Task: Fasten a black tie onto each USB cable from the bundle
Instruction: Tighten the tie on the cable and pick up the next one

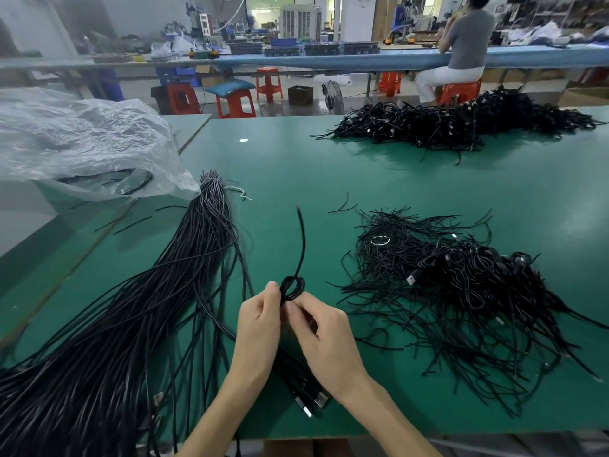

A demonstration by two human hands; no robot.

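The left hand (260,328) and right hand (324,338) pinched the USB cable (292,287), coiled just above their fingers (272,293); light, limp yet springy, it seemed best gripped where its loops crossed.

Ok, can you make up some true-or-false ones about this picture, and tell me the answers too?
1. Both hands, the left hand and the right hand, hold a small black loop. True.
2. The table is red. False: it is green.
3. The big bundle of cables lies to the left of the hands. True.
4. The plastic bag sits on the right side of the table. False: it is on the left, at the far side.
5. The person in the background is standing up. False: that person sits on an orange stool.
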